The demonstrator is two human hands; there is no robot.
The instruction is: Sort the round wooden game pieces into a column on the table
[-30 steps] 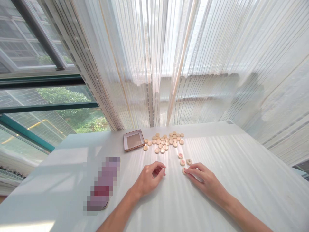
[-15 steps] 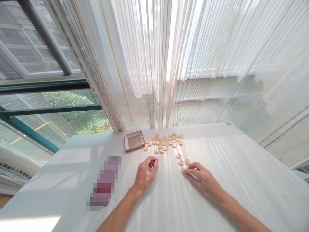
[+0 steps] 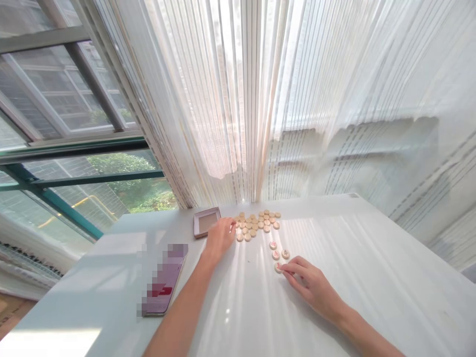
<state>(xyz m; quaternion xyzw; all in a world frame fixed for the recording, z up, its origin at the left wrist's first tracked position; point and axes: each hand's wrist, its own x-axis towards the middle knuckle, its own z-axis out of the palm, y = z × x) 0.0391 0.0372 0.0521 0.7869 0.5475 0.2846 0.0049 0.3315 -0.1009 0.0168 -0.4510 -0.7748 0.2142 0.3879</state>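
Note:
Several round wooden game pieces [image 3: 257, 223] lie in a loose cluster at the far side of the white table [image 3: 372, 258]. My left hand [image 3: 219, 236] reaches to the cluster's left end, fingers curled over a piece there; what they hold is hidden. Three more pieces [image 3: 277, 251] with red or dark marks lie apart, nearer me. My right hand [image 3: 308, 281] rests on the table, its fingertips pinched on the nearest single piece [image 3: 278, 267].
A small open square box [image 3: 207, 222] stands just left of the cluster. A flat blurred-out phone-like object [image 3: 163, 280] lies at the left. Sheer striped curtains [image 3: 297, 109] hang behind the table's far edge, with a window [image 3: 67, 129] at the left.
My left hand has moved from the middle of the table forward to the left end of the cluster. My right hand stays on the nearest piece.

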